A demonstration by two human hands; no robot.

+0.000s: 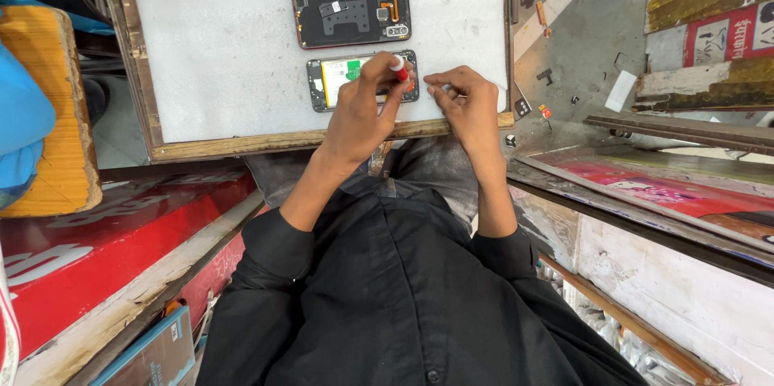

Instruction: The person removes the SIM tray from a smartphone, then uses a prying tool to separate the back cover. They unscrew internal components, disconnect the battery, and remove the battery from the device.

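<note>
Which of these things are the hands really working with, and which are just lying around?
In use:
- opened phone with its battery showing
- red-and-white screwdriver in left hand
- right hand, fingers pinched beside the phone
- white work board

Lying about:
- phone back cover
- red painted boards
- small bits on the floor

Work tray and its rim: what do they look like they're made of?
The tray surface looks like a white, matte sheet, perhaps foam or painted board; it is smudged and gives no shine. The rim seems bare wood: brown, grainy, worn edges.
</note>
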